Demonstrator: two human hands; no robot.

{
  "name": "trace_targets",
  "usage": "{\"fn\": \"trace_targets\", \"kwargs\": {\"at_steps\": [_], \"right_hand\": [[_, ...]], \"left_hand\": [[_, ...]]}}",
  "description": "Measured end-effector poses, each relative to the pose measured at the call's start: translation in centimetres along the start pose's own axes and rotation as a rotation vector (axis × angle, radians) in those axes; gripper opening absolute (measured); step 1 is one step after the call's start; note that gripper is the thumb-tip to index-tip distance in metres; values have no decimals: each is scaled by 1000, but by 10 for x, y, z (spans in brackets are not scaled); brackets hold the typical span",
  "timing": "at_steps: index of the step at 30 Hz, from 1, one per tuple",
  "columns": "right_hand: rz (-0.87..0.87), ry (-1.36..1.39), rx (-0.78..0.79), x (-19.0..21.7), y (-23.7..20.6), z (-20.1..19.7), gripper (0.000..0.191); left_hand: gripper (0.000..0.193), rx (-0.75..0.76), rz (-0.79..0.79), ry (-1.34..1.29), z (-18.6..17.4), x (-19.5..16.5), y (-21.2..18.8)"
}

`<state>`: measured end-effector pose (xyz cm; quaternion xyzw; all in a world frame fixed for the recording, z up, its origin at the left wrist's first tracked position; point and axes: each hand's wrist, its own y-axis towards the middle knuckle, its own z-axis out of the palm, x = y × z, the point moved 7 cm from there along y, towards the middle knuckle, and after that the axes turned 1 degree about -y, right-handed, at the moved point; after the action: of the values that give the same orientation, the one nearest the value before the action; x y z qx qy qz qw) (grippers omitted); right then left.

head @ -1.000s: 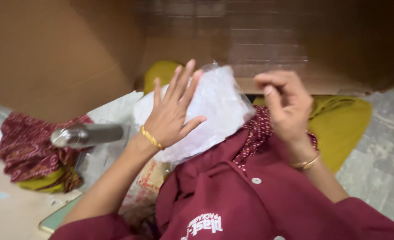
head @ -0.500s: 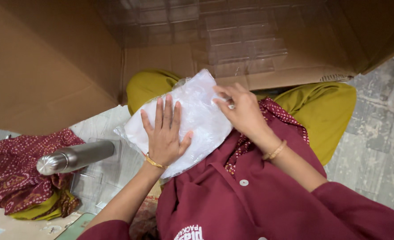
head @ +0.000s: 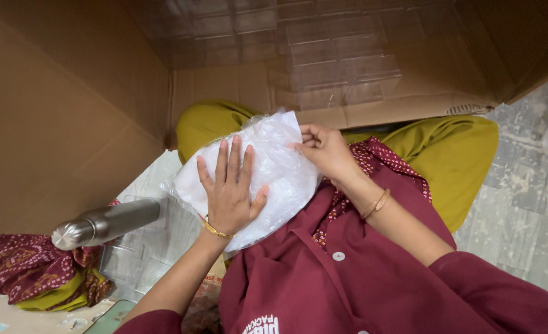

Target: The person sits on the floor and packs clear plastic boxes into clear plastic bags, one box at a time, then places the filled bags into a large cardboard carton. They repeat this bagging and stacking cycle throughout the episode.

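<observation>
A white bundle in a clear plastic bag (head: 274,164) rests on my lap, over my yellow trousers (head: 453,154). My left hand (head: 229,192) lies flat on top of it, fingers spread, pressing it down. My right hand (head: 325,148) pinches the bag's upper right edge with thumb and fingertips. Both wrists wear thin gold bangles, and my sleeves are maroon.
A large open cardboard box (head: 69,124) stands in front, with stacked clear plastic trays (head: 329,55) inside. A steel bottle (head: 103,224) lies at left beside red patterned cloth (head: 29,266). More clear trays (head: 144,253) lie by my left arm. Grey stone floor (head: 521,210) at right.
My left hand has come down flat on the bag. My right hand moved left from my chest to grip the bag's edge. The view has tilted up toward the box.
</observation>
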<state>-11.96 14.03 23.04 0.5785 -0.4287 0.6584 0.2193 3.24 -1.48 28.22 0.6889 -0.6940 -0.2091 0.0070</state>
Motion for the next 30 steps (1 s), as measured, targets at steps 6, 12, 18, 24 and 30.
{"fn": "trace_targets", "kwargs": {"at_steps": [6, 12, 18, 24, 30], "right_hand": [[-22, -40, 41, 13, -7, -6, 19], [-178, 81, 155, 47, -23, 0, 17], [-303, -4, 219, 57, -38, 8, 17], [-171, 346, -127, 42, -28, -60, 18], [-89, 533, -139, 21, -10, -102, 18]], "left_hand": [[81, 14, -8, -43, -14, -6, 9], [94, 9, 78, -210, -73, -18, 59], [82, 476, 296, -466, -54, -29, 128], [43, 873, 91, -386, -13, -5, 89], [38, 1199, 10, -381, -39, 4, 22]]}}
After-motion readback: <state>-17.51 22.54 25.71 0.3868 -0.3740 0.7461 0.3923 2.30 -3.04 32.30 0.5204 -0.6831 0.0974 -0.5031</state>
